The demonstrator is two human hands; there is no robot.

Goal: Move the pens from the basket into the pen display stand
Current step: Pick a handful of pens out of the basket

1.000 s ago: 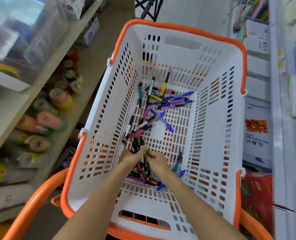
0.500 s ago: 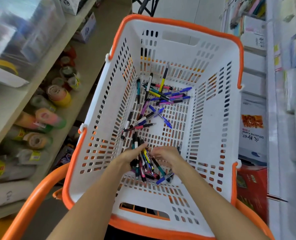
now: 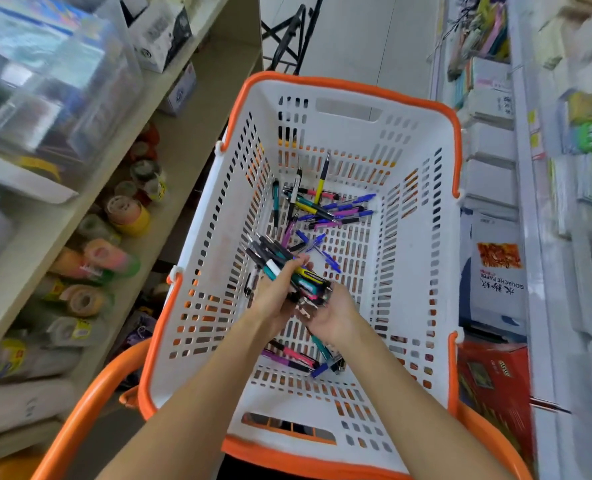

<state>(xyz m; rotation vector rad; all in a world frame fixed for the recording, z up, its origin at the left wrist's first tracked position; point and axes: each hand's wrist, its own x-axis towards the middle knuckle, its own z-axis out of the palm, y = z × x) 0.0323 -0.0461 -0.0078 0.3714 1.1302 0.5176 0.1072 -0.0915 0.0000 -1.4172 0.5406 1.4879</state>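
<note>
A white basket with an orange rim stands between two shelving rows. Both my hands are inside it, lifted off the floor of the basket. My left hand grips a bundle of pens with their tips fanning up and left. My right hand cups the bundle's lower end from the right. Several loose pens lie at the far end of the basket floor, and a few more pens lie under my wrists. No pen display stand is in view.
Shelves on the left hold tape rolls and clear plastic boxes. Shelves on the right hold paper packs and a red box. An orange handle curves at the lower left. Bare floor lies beyond the basket.
My hands gathered pens at the near part of the basket floor and have lifted the bundle up. The view has tilted, showing more of the aisle ahead.
</note>
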